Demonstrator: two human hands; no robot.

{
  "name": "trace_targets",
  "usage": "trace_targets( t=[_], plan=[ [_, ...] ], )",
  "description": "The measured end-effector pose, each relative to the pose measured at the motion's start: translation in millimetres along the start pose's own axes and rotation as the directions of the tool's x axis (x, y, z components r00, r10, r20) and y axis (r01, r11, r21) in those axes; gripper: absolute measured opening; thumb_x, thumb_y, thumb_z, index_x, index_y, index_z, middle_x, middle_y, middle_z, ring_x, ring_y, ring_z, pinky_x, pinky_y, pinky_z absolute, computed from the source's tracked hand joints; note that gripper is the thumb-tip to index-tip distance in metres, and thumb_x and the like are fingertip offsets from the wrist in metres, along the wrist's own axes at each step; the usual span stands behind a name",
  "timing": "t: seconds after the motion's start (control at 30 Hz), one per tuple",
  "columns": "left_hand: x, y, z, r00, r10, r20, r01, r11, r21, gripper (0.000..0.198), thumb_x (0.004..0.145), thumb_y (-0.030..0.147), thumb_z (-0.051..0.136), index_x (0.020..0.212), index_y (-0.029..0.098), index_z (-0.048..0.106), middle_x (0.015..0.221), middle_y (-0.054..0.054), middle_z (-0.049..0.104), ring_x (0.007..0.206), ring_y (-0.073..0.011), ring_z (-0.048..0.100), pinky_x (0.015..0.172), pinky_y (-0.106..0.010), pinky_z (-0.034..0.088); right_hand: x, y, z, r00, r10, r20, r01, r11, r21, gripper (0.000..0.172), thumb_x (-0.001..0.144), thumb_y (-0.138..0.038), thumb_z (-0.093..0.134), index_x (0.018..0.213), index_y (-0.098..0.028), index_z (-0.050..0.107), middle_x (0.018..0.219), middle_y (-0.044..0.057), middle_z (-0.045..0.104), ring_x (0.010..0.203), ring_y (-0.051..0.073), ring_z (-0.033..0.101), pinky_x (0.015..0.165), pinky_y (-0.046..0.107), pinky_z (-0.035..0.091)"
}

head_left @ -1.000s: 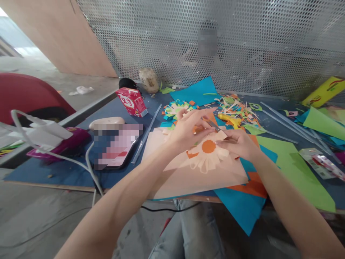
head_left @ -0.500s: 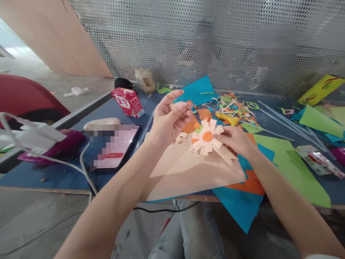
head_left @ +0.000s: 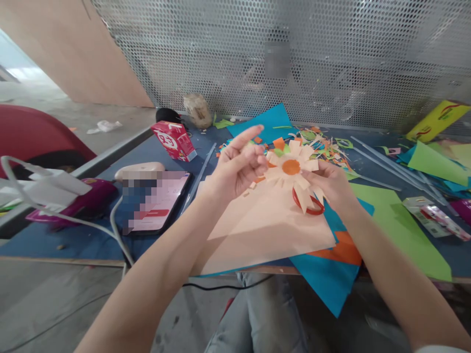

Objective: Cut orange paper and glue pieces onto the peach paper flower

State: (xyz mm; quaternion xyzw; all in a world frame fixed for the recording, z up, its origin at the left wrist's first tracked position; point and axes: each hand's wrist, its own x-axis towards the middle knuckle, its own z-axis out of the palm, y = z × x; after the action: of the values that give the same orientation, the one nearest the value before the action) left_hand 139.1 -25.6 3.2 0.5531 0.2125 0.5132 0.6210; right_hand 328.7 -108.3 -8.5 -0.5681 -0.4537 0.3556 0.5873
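Observation:
My right hand (head_left: pixel 329 184) pinches the right edge of a paper flower (head_left: pixel 305 166), which has pale peach strip petals, an orange round centre and some orange and green paper behind. The flower is raised above a peach paper sheet (head_left: pixel 257 233). Just left of the flower, my left hand (head_left: pixel 239 169) hangs in the air with its forefinger stretched out and the other fingers loosely curled; I see nothing in it. Below the petals, red scissors handles (head_left: pixel 314 208) show on the sheet, their blades hidden. Small peach scraps (head_left: pixel 250 189) lie under my left hand.
Left are a phone (head_left: pixel 158 203), a white charger with cable (head_left: pixel 61 186) and a red box (head_left: pixel 173 141). Shredded paper (head_left: pixel 327 147) piles up behind the flower. Green paper (head_left: pixel 397 235) and blue paper (head_left: pixel 327 284) lie right, near clear sticks (head_left: pixel 397 162). A perforated metal panel (head_left: pixel 228 54) stands behind.
My right hand has lifted the flower up and slightly right, tilting it and uncovering the red scissors handles. My left hand has shifted slightly, its forefinger straighter.

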Motion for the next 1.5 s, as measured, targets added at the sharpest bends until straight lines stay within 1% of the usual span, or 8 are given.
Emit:
trace_targets(
  t=[0.2,0.37,0.5,0.8,0.97,1.1,1.33,1.5],
  plan=[
    [21,-5,-5.4,0.975,0.126,-0.184,-0.149,0.982,-0.12,0.023,0.071,0.028,0.065,0.094,0.027,0.06,0.098,0.001,0.065,0.091,-0.0124,0.062,0.066,-0.02,0.05,0,1,0,1.0,0.007,0.002,-0.007,0.994,0.105,0.023,0.055,-0.03,0.074,0.074,-0.02,0.066,0.068,0.0,0.069,0.064,0.017,0.064,0.06,0.029,0.05],
    [20,-13,-6.2,0.983,0.093,-0.159,-0.092,0.996,0.013,0.028,0.061,0.028,0.073,0.085,0.021,0.062,0.082,-0.002,0.068,0.081,-0.0139,0.065,0.063,-0.022,0.051,0,2,-2,0.996,-0.09,0.004,0.089,0.992,0.085,0.023,0.056,-0.03,0.074,0.076,-0.021,0.066,0.069,0.0,0.069,0.064,0.017,0.064,0.063,0.031,0.05],
    [14,-12,-0.8,0.97,0.171,-0.17,-0.154,0.982,0.107,0.024,0.058,0.025,0.075,0.077,0.019,0.061,0.071,0.001,0.065,0.072,-0.0112,0.063,0.065,-0.022,0.051,2,3,-4,0.988,-0.152,-0.019,0.152,0.987,0.056,0.025,0.055,-0.031,0.075,0.076,-0.021,0.065,0.07,0.0,0.068,0.067,0.018,0.063,0.064,0.033,0.05],
    [6,-11,6.3,0.939,0.325,-0.108,-0.273,0.901,0.338,0.008,0.071,0.026,0.064,0.077,0.02,0.066,0.081,-0.002,0.067,0.077,-0.0127,0.062,0.072,-0.026,0.048,-1,2,-1,0.989,-0.13,-0.063,0.127,0.99,-0.06,0.021,0.06,-0.03,0.07,0.075,-0.018,0.062,0.065,0.0,0.065,0.062,0.016,0.061,0.063,0.03,0.048],
    [-1,-9,8.2,0.877,0.469,0.104,-0.435,0.68,0.591,0.009,0.071,0.023,0.064,0.078,0.025,0.068,0.084,-0.002,0.068,0.084,-0.0168,0.059,0.082,-0.031,0.043,-2,2,0,0.99,-0.132,-0.053,0.129,0.99,-0.06,0.019,0.061,-0.029,0.07,0.075,-0.019,0.061,0.067,-0.001,0.065,0.065,0.016,0.062,0.061,0.029,0.047],
    [-4,-12,10.1,0.827,0.48,0.293,-0.534,0.506,0.677,0.023,0.072,0.022,0.063,0.095,0.026,0.066,0.085,-0.001,0.07,0.089,-0.018,0.058,0.088,-0.033,0.039,-5,1,3,0.987,-0.158,0.009,0.159,0.986,-0.051,0.017,0.062,-0.028,0.069,0.075,-0.019,0.061,0.069,0.0,0.064,0.067,0.016,0.062,0.064,0.03,0.048],
    [-2,-17,8.8,0.751,0.568,0.337,-0.584,0.334,0.74,0.029,0.077,0.023,0.059,0.107,0.021,0.059,0.078,0.001,0.07,0.079,-0.0156,0.056,0.084,-0.034,0.04,-7,-1,7,0.979,-0.187,0.079,0.191,0.98,-0.052,0.017,0.062,-0.029,0.07,0.074,-0.02,0.061,0.071,0.0,0.064,0.069,0.016,0.061,0.064,0.03,0.048],
    [-1,-18,7.9,0.756,0.558,0.341,-0.574,0.317,0.755,0.032,0.079,0.02,0.057,0.111,0.02,0.055,0.075,0.001,0.067,0.074,-0.013,0.054,0.077,-0.03,0.042,-5,2,5,0.976,-0.2,0.089,0.208,0.974,-0.091,0.016,0.063,-0.029,0.071,0.072,-0.021,0.061,0.07,-0.001,0.064,0.068,0.015,0.06,0.063,0.03,0.048]
  ],
)
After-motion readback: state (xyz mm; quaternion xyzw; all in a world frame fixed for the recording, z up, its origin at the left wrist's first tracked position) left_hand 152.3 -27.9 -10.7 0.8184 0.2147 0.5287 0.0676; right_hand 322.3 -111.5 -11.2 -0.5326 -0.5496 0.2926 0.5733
